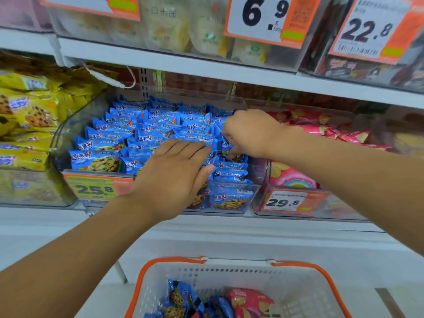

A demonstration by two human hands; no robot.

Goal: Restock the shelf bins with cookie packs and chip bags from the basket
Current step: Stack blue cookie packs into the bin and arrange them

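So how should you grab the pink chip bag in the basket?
Probably from above, pinching the top edge of the pink chip bag. It stands leaning in the basket with blue cookie packs pressed against its left side, so only its top and right side are free.

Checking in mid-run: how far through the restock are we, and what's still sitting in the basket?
Done: the clear bin of blue cookie packs looks nearly full. In hand: the left hand lies flat on the packs, and the right hand curls its fingers among packs at the bin's right side. Left: the basket still holds blue packs and a pink chip bag for the pink bin.
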